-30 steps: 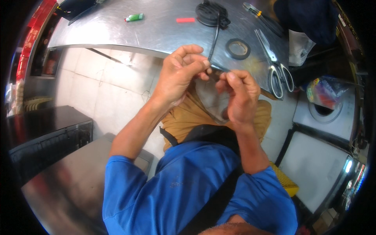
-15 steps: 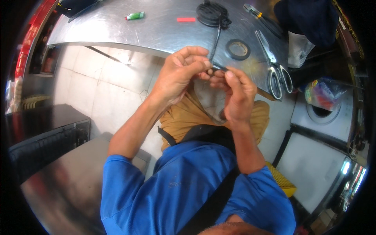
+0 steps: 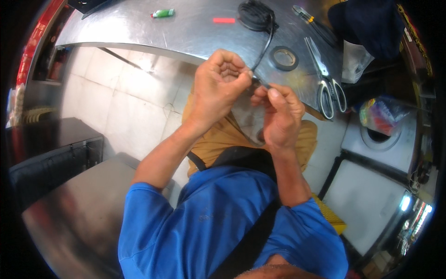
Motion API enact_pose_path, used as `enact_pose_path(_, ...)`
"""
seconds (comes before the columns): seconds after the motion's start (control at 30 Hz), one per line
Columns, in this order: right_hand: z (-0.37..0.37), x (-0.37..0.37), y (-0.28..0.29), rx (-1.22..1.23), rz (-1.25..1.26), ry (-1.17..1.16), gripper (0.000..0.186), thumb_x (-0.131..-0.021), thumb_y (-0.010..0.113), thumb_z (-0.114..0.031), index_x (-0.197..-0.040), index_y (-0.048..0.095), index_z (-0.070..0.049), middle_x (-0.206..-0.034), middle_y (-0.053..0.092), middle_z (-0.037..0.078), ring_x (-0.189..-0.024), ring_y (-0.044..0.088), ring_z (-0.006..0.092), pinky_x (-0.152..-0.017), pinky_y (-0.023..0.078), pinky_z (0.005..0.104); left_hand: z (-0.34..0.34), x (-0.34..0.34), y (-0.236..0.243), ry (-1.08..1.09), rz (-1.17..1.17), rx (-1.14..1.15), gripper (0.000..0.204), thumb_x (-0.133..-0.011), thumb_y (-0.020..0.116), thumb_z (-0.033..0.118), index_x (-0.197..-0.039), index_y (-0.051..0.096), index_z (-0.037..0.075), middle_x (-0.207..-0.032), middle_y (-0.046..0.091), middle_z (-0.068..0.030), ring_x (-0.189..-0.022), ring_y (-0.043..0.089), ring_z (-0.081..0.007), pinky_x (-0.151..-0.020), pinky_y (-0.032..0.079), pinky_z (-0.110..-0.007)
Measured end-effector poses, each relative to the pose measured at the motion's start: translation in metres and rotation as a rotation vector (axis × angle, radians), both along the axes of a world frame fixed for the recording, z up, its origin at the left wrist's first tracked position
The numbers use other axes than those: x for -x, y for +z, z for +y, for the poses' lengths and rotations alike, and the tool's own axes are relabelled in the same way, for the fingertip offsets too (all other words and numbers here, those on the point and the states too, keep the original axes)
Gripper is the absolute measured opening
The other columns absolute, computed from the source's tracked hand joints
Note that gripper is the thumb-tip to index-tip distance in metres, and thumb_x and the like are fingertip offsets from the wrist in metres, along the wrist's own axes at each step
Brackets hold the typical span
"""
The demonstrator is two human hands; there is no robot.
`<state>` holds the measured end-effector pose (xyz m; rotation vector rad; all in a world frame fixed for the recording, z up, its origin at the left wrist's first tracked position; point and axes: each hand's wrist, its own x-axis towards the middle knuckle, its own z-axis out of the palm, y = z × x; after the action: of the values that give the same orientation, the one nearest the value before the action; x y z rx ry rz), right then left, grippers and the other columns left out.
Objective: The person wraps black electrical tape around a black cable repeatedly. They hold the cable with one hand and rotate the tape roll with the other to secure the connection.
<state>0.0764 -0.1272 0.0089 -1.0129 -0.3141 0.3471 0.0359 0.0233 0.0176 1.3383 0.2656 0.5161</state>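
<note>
Over the table's near edge my two hands are close together. My left hand [image 3: 217,79] pinches a black cable [image 3: 266,49] between thumb and forefinger, its other fingers curled. From there the cable curves up to a round black device [image 3: 253,17] on the table. My right hand [image 3: 284,114] is closed, thumb against forefinger, on a thin dark piece that spans the short gap to the left fingertips. Whether this piece is tape or the cable's end I cannot tell. Just beyond the hands lies a roll of black tape [image 3: 276,61].
The steel table [image 3: 186,35] also bears scissors [image 3: 324,72], pliers [image 3: 312,22], a green lighter [image 3: 162,13], a red strip [image 3: 224,20] and a dark cloth item [image 3: 367,21]. A clear plastic bag [image 3: 355,60] lies at its right. White appliances [image 3: 371,200] stand at right, a dark cabinet [image 3: 60,137] at left.
My fingertips have drawn slightly apart, exposing more of the dark piece between them. The left hand has turned, and the cable now bows more to the right.
</note>
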Motion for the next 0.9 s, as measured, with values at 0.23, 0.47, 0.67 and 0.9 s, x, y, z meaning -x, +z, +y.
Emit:
enact_pose_path(0.23, -0.004, -0.005, -0.001, -0.020, 0.057, 0.046, 0.018, -0.100, 0.061, -0.007, -0.108, 0.072, 0.004, -0.094, 0.075, 0.015, -0.082, 0.072, 0.0198, -0.078, 0.060, 0.0343, 0.000, 0.004, 0.004, 0.050, 0.005, -0.400, 0.015, -0.091, 0.069, -0.008, -0.104, 0.063, -0.006, -0.092, 0.068, -0.0063, -0.080, 0.065, -0.0059, -0.072, 0.055, -0.020)
enact_pose_path(0.47, -0.012, -0.010, -0.006, -0.081, 0.142, 0.100, 0.017, -0.099, 0.063, -0.008, -0.108, 0.073, 0.003, -0.095, 0.076, 0.014, -0.086, 0.072, 0.0197, -0.082, 0.059, 0.0341, -0.004, 0.003, 0.005, 0.146, -0.039, -0.395, 0.017, -0.088, 0.072, -0.008, -0.097, 0.060, -0.001, -0.090, 0.067, -0.0046, -0.077, 0.063, -0.0048, -0.068, 0.055, -0.019)
enact_pose_path(0.67, -0.010, -0.008, -0.002, -0.046, 0.070, 0.099, 0.018, -0.099, 0.063, -0.006, -0.109, 0.073, 0.005, -0.096, 0.076, 0.014, -0.086, 0.072, 0.0189, -0.082, 0.059, 0.0332, -0.006, 0.001, 0.007, 0.161, 0.037, -0.453, 0.015, -0.086, 0.071, -0.007, -0.089, 0.058, 0.001, -0.082, 0.066, -0.0018, -0.073, 0.061, -0.0022, -0.063, 0.052, -0.018)
enact_pose_path(0.9, -0.008, -0.017, 0.008, 0.098, -0.073, 0.104, 0.018, -0.099, 0.064, -0.005, -0.109, 0.073, 0.006, -0.096, 0.076, 0.015, -0.085, 0.072, 0.0163, -0.080, 0.059, 0.0312, -0.002, -0.004, 0.005, 0.134, 0.003, -0.449, 0.010, -0.086, 0.071, -0.005, -0.096, 0.070, -0.002, -0.083, 0.070, -0.0035, -0.071, 0.063, -0.0035, -0.061, 0.051, -0.020)
